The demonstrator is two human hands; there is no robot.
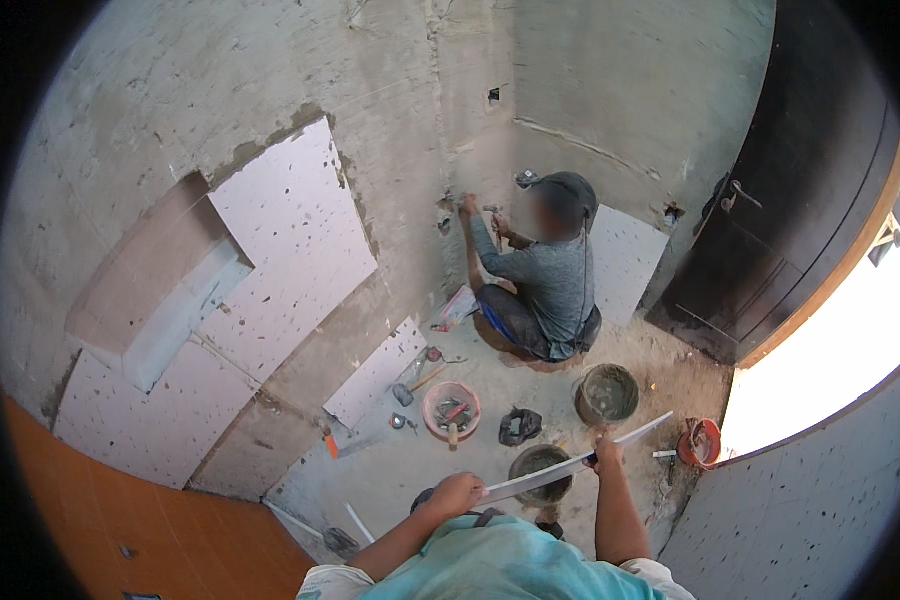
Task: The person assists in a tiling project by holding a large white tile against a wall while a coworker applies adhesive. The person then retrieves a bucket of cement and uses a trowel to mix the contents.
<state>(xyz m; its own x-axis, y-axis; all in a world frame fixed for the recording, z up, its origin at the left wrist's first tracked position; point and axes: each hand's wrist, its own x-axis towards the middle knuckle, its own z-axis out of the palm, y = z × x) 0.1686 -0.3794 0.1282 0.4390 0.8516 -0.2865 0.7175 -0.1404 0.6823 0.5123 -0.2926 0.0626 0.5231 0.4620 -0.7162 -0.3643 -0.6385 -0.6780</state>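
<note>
A long, narrow white strip (560, 470) slants up to the right in front of my body. The fingers of my left hand (457, 494) are closed on its near left end. My right hand (607, 456) grips it farther along, and a small dark blue thing (591, 460) shows by those fingers, too small to name. Beneath the strip stands a dark bucket of grey mortar (542, 489), partly covered by it. A second mortar bucket (608, 394) is just beyond my right hand.
A co-worker (545, 270) squats at the far corner, hands at the wall. On the floor are a pink bucket of tools (452, 411), a black bag (520, 427), a mallet (404, 393), a loose speckled tile (378, 372) and a red bucket (699, 442). A dark door (770, 200) stands at the right.
</note>
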